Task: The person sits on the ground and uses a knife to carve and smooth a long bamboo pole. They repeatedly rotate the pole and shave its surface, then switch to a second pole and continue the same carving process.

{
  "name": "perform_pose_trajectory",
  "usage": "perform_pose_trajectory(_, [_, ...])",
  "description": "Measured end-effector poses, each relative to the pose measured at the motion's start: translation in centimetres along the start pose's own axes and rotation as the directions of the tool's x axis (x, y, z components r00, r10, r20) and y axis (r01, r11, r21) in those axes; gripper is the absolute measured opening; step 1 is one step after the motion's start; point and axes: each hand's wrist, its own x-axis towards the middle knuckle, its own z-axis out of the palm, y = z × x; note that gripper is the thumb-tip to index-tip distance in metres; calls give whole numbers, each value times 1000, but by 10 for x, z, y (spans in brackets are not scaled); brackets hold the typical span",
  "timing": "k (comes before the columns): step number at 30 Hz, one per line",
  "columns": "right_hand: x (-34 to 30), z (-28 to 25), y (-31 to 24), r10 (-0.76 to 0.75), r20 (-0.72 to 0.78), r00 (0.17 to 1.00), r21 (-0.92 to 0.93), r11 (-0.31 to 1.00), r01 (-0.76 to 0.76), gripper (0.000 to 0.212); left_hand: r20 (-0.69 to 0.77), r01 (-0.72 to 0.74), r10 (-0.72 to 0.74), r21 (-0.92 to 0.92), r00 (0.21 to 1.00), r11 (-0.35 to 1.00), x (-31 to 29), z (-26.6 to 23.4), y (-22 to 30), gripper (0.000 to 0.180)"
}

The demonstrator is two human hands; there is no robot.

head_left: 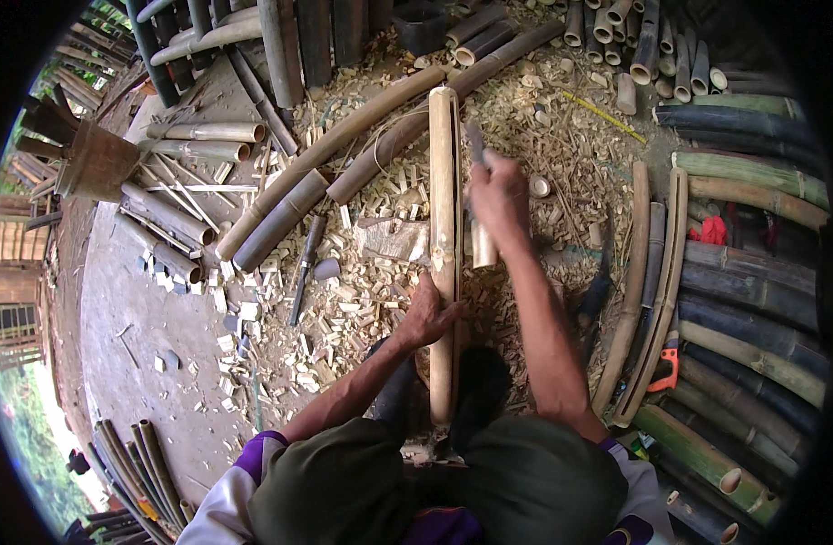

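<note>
A pale bamboo pole stands lengthwise before me, its near end between my legs. A long slit runs down its right side. My left hand grips its lower half, with the thumb across the top. Just right of the pole, my right hand is closed on a blade-like tool, whose dark, slightly blurred end points away from me. A pale cylindrical piece shows below this fist; whether it is the tool's handle I cannot make out. Beside the pole lies a rough wooden block.
Wood chips cover the floor. A dark slender tool lies at left, near long bamboo poles. Bamboo stacks line the right, with an orange saw handle. A yellow measuring strip lies far right; a brown bucket stands left.
</note>
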Motion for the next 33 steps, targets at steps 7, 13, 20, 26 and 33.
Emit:
perform_pose_trajectory(7, [-118,-30,39,6,295,956,566,805,-180,36,287,92,94,-572,953,815,-5,-24,26,77])
perform_pose_trajectory(13, [-173,-12,64,136,392,910,569,741,-356,25,-9,70,-72,-132,997,989,-10,-11,29,68])
perform_pose_trajectory(20, [-171,-7,69,156,441,884,637,640,-430,24,-151,136,-108,185,983,973,-13,4,39,69])
perform_pose_trajectory(26, [-164,-1,81,104,370,923,584,746,-319,20,-142,112,-89,161,986,981,-11,9,35,69])
perform_pose_trajectory(33, [-169,-8,59,214,380,900,546,733,-405,14,-163,13,20,194,986,981,-9,9,23,69])
